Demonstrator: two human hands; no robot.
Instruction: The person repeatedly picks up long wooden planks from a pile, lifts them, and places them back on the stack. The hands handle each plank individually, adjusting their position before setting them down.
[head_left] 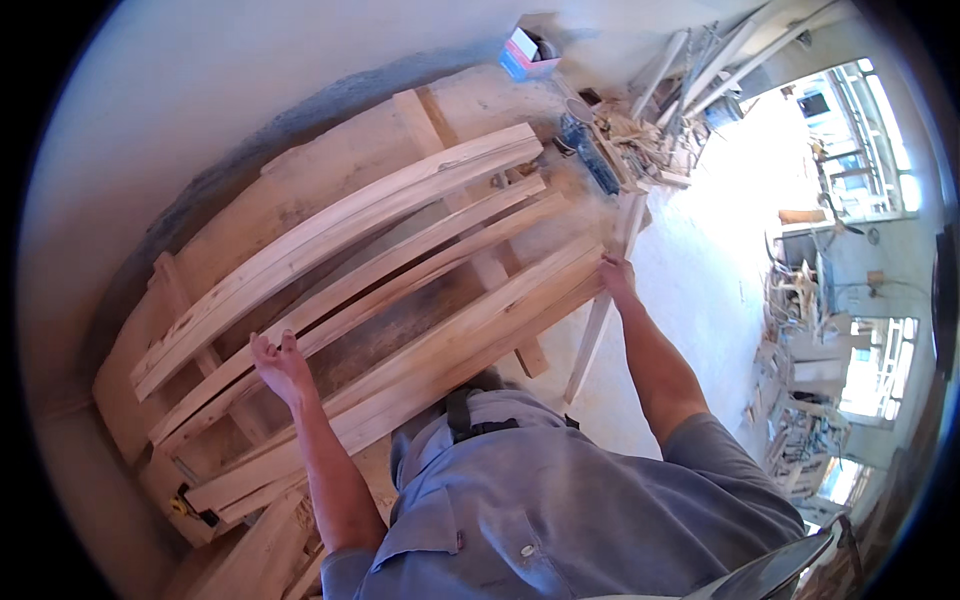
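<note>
Several long wooden beams lie side by side, running from lower left to upper right. My right hand (617, 277) is closed around the far right end of the nearest beam (440, 350), close to my waist. My left hand (282, 368) is at the left part of two narrow boards (400, 275), its fingers apart and nothing visible in it. Whether its fingertips touch the narrow boards I cannot tell. Beyond them lies a thick pale beam (340, 245) with a dark line along its side.
Crosspieces (490, 270) run beneath the beams. A blue and white box (528, 55) stands by the wall. Wood scraps (640, 135) and leaning planks (700, 70) fill the far right corner. A yellow and black tape measure (182, 503) sits at the lower left.
</note>
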